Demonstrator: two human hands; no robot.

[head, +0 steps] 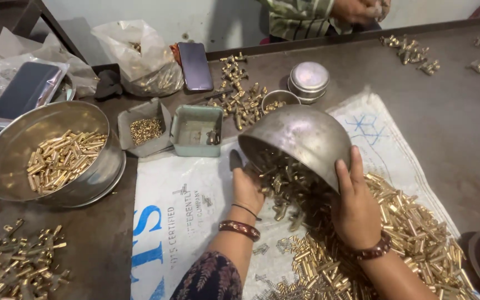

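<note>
At the middle of the table, a dull steel bowl [298, 141] is tipped mouth-down over a white printed sack [179, 222], and small brass parts [284, 186] are spilling from under its rim. Both hands grasp it — the left hand [246, 189] curls its fingers around the near-left edge of the rim, the right hand [355, 208] lies flat against the near-right wall with fingers pointing up. Below and to the right, a heap of brass pins [412, 233] covers the sack. Further left sits a large steel basin [40, 139] holding more brass pieces, with two small trays [195, 130] just beside it. At the far edge lie a phone [195, 66] and a plastic bag [140, 55] — another person's striped sleeve [298, 16] shows beyond.
</note>
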